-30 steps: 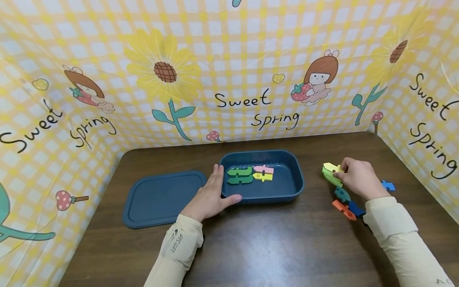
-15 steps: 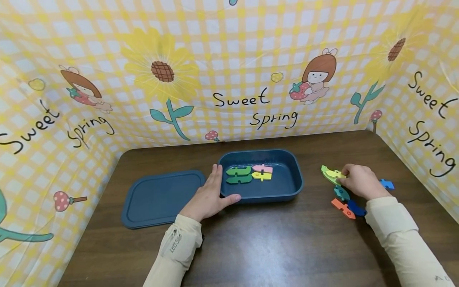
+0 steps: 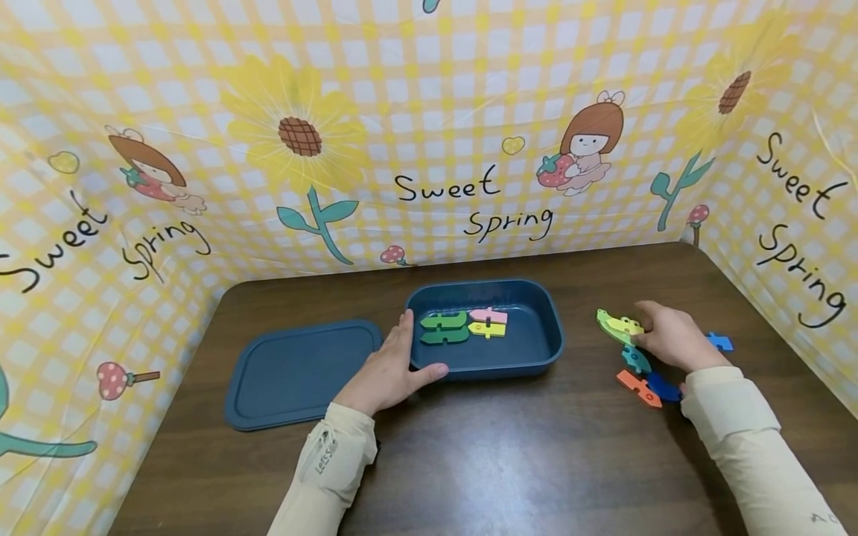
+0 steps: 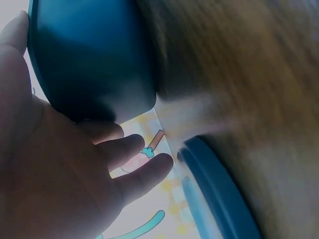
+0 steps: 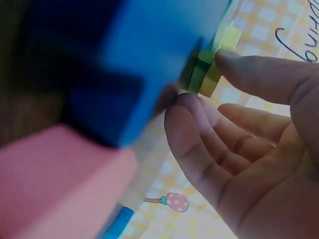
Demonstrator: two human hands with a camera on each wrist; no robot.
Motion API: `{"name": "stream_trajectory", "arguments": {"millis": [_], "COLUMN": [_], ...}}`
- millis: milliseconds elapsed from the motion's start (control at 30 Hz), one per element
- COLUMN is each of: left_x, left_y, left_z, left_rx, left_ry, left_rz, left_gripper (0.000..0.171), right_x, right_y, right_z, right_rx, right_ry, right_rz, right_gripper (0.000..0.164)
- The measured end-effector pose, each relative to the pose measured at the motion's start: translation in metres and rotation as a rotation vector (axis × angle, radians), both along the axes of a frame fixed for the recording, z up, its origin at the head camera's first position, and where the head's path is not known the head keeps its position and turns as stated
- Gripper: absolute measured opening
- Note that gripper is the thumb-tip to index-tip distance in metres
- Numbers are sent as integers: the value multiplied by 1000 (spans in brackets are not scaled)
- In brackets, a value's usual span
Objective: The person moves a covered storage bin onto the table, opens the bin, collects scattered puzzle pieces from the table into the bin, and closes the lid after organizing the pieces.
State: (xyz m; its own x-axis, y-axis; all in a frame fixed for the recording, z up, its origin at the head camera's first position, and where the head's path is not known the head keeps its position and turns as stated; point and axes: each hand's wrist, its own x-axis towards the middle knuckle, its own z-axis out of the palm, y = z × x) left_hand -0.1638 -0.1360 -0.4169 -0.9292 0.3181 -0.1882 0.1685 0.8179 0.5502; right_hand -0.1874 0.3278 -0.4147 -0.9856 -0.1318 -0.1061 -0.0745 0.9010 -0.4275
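My left hand (image 3: 385,368) lies flat-fingered against the left end of a dark blue box (image 3: 553,357), thumb at its near rim. Inside the box lie two green and one pink and one yellow flat slotted piece (image 3: 488,329). At the right, my right hand (image 3: 673,335) is beside a yellow slotted piece (image 3: 630,326), which sits over a lime-green crocodile-shaped piece (image 3: 608,325). In the right wrist view my thumb (image 5: 259,74) touches the yellow piece, while the fingers are spread away from it.
Near the right hand lie a teal piece (image 3: 635,360), an orange piece (image 3: 639,388), a dark blue piece (image 3: 663,387) and a lighter blue piece (image 3: 720,342). A pink piece (image 5: 60,179) shows in the right wrist view. The box's lid (image 3: 302,376) lies left of it.
My right hand has lowered the yellow piece onto the lime-green crocodile piece, and its fingers have spread apart. The left hand stays at the box.
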Motion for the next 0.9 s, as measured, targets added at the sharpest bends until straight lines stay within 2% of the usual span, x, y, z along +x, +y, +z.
{"name": "stream_trajectory", "arguments": {"millis": [67, 133, 333, 400, 533, 667, 900], "left_x": [0, 0, 0, 0, 0, 0, 0], "left_y": [0, 0, 0, 0, 0, 1, 2], "left_z": [0, 0, -2, -3, -3, -3, -2], "left_rx": [1, -3, 2, 2, -3, -1, 11], "left_ry": [-1, 1, 7, 8, 7, 4, 12], "left_rz": [1, 4, 10, 9, 10, 8, 6], "left_gripper": [115, 116, 114, 113, 113, 113, 113], "right_x": [0, 0, -1, -1, 0, 2, 1], "right_y": [2, 4, 6, 6, 7, 5, -9], "right_z": [-1, -2, -6, -6, -5, -3, 5], "right_rx": [-3, -1, 14, 13, -4, -44, -126], "right_ry": [1, 7, 48, 66, 81, 88, 146], "right_rz": [-2, 0, 18, 24, 16, -26, -93], "right_gripper": [60, 56, 23, 18, 25, 33, 34]}}
